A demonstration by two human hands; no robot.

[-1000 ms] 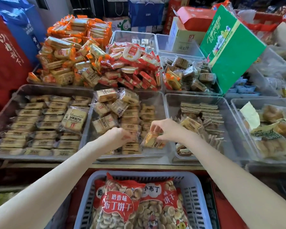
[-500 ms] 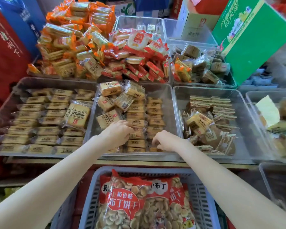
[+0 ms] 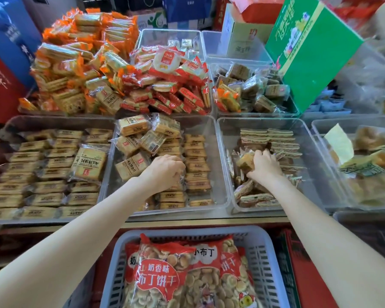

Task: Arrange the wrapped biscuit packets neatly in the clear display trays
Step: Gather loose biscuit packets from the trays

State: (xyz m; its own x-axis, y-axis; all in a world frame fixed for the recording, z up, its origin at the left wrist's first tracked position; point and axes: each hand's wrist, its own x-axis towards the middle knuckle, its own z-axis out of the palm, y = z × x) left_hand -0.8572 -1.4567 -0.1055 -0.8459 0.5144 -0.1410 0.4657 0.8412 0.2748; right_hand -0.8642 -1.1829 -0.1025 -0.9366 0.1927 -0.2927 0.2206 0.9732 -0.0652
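Two hands are at work in neighbouring clear trays on the worktop (image 3: 187,221). The right hand (image 3: 265,166) reaches into the right tray (image 3: 222,152), its fingers (image 3: 252,174) curled round a small brownish wrapped packet (image 3: 245,163) held just above the loose heap of flat sandwich-biscuit packets (image 3: 276,141). The left hand (image 3: 165,172) is down in the middle tray (image 3: 213,134), knuckles up, fingers bent onto the crinkled wrapper of a packet in the neat rows of biscuit packets (image 3: 196,165); whether it truly pinches that packet I cannot tell, since the fingertips are hidden.

The chief risk, as I judge it, is the slippery film: a light grip on the brown packet could let it drop crooked onto the heap and knock the stacked packets beside it out of line. The left hand pressing among the rows might also push a column askew, and the loose larger packets (image 3: 132,152) lying tilted at the tray's back left could slide down onto the rows if jostled.

Both forearms stretch forward from the bottom corners, wrists bent slightly down, the hands well apart with the tray walls between them.
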